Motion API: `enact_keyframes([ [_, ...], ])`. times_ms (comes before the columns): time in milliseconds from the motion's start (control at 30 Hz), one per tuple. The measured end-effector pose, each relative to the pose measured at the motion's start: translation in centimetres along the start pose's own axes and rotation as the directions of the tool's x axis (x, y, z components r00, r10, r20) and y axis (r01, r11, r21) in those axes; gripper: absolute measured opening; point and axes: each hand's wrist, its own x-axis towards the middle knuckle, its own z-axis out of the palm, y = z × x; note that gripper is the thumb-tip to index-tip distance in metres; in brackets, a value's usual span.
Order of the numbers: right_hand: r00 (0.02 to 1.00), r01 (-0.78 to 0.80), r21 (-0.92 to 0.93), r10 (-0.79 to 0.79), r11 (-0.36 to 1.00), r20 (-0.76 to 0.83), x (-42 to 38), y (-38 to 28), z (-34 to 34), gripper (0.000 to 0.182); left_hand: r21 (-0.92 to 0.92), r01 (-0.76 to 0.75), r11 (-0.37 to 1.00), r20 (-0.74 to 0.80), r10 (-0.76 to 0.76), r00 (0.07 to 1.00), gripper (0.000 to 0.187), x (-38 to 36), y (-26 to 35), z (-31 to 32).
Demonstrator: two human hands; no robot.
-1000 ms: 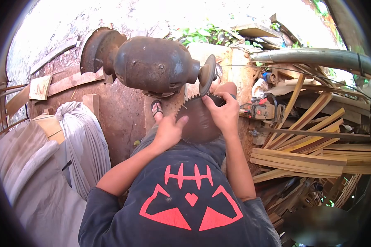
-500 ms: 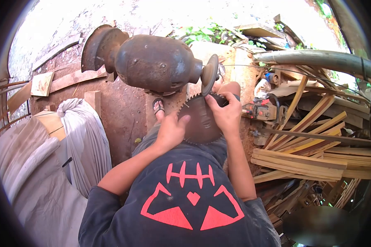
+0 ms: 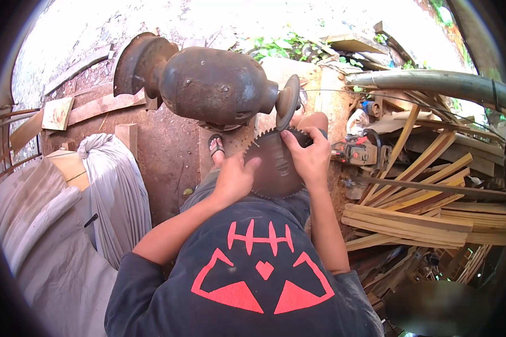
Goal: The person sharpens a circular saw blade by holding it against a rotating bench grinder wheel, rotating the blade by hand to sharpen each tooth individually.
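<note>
Head view: a round toothed saw blade (image 3: pixel 272 165) is held with both hands just below a rusty bench grinder (image 3: pixel 208 84). The left hand (image 3: pixel 233 178) is closed on the blade's lower left edge, with the thumb laid flat across its face. The right hand (image 3: pixel 308 158) is clamped over the blade's upper right edge, fingers curled around the rim and the thumb pressed on the face. The top teeth of the blade are brought up against the lower rim of the grinding wheel (image 3: pixel 287 102), which is mounted on the right end of the grinder; whether tooth and wheel actually touch cannot quite be made out from this angle. A second, larger wheel guard (image 3: pixel 135 64) is seen at the grinder's left end.

Below the grinder, a foot in a sandal (image 3: pixel 215 147) is planted on reddish ground, just left of the blade. To the right of the grinder a chainsaw (image 3: pixel 361 151) is lodged among a heap of wooden slats (image 3: pixel 427 196). A long grey pipe (image 3: pixel 433 81) runs across above the slats. To the lower left of the grinder, grey sacks (image 3: pixel 112 191) are propped beside wooden boards (image 3: pixel 95 109).
</note>
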Motion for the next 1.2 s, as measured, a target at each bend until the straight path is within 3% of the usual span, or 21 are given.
enact_keyframes([
  [733,1.000,-0.011,0.007,0.010,1.000,0.005,0.0,-0.3,-0.1,0.051,0.020,-0.026,0.999,-0.006,0.026,1.000,0.034,0.3,-0.7,0.1],
  [833,1.000,0.002,0.019,-0.002,1.000,-0.004,0.0,0.0,0.1,0.052,-0.009,-0.006,1.000,0.014,0.007,1.000,0.042,0.2,-0.1,-0.2],
  [933,1.000,-0.001,0.022,0.001,1.000,-0.002,0.0,-0.1,0.1,0.052,-0.001,-0.015,1.000,0.010,0.015,1.000,0.033,0.2,-0.4,-0.1],
  [1200,1.000,-0.007,0.018,0.007,1.000,0.003,0.0,-0.2,0.0,0.053,-0.005,-0.023,1.000,0.000,0.023,1.000,0.034,0.2,-0.4,0.0],
])
